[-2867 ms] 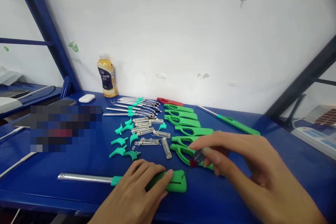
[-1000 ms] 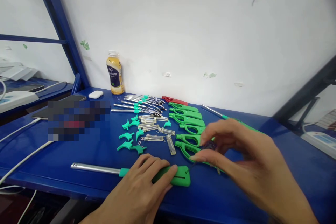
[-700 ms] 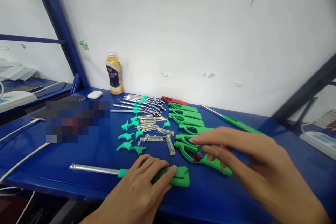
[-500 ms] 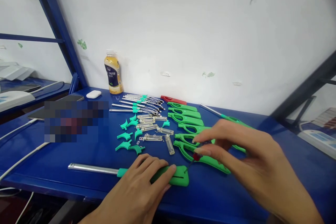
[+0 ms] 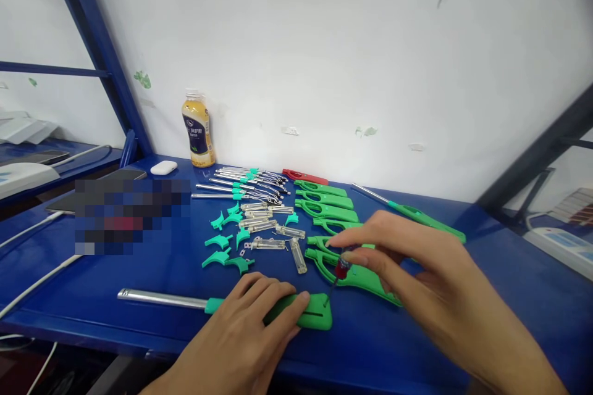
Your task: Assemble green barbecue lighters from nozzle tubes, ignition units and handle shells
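My left hand (image 5: pixel 259 321) is wrapped over a green utility lighter (image 5: pixel 319 315) that lies on the table, its metal tube (image 5: pixel 160 298) pointing left. Between the thumb and fingertips of my right hand (image 5: pixel 412 278) is a small screwdriver (image 5: pixel 341 268) with a red handle. The screwdriver slants down, and its tip meets the hole near the right end of the lighter's green body. Just behind it lie several green handle shells (image 5: pixel 370 284), partly covered by my right hand. To their left are clear fuel tanks (image 5: pixel 299 256) and teal triggers (image 5: pixel 217 257).
Metal tubes with wires (image 5: pixel 215 195) lie farther back, beside a red handle shell (image 5: pixel 306 176). A yellow drink bottle (image 5: pixel 198 129) stands by the wall, near a white earphone case (image 5: pixel 164 168). Another green lighter (image 5: pixel 421 222) rests at the right. White cables (image 5: pixel 37 284) cross the left side.
My right index finger and thumb have shifted slightly on the screwdriver's handle, with its tip still at the hole. The left hand keeps its hold on the lighter. The view has moved a little.
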### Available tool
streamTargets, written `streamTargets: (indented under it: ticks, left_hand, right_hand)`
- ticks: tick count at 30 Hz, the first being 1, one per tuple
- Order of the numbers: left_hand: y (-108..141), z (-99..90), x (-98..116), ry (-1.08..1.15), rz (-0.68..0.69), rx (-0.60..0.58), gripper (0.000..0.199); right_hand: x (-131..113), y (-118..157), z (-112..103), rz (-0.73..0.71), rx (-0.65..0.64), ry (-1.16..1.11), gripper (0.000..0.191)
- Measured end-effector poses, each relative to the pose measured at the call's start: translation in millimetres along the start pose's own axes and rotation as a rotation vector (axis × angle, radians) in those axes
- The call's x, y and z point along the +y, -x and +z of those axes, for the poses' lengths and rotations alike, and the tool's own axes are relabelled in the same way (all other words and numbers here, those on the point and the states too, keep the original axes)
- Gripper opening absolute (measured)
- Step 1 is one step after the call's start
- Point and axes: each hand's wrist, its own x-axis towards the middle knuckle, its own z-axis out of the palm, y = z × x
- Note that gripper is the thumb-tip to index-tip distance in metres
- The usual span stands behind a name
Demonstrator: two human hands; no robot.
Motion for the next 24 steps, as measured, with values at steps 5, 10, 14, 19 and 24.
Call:
streamTargets:
  ticks: [5, 10, 14, 19, 24]
  left_hand:
    - [-0.3, -1.4, -0.4, -0.006, 0.004, 0.0, 0.034]
    - [-0.6, 0.2, -0.6, -0.011, 0.006, 0.001, 0.035]
    - [1.0, 1.0, -2.2, -0.015, 0.006, 0.0, 0.035]
    - [1.2, -0.5, -0.6, -0.02, 0.005, -0.002, 0.037]
    - [-0.1, -1.2, 0.5, -0.008, 0.009, -0.03, 0.036]
  right_hand:
    - [4.2, -2.3, -0.9, 0.01, 0.035, 0.067, 0.019]
    - [2.0, 0.0, -2.6, -0.005, -0.008, 0.039, 0.012]
    - [0.3, -0.7, -2.9, -0.012, -0.025, 0.022, 0.01]
    - [0.5, 1.2, -5.5, 0.009, -0.041, 0.015, 0.012]
    - [0.0, 0.8, -4.8, 0.025, -0.073, -0.001, 0.011]
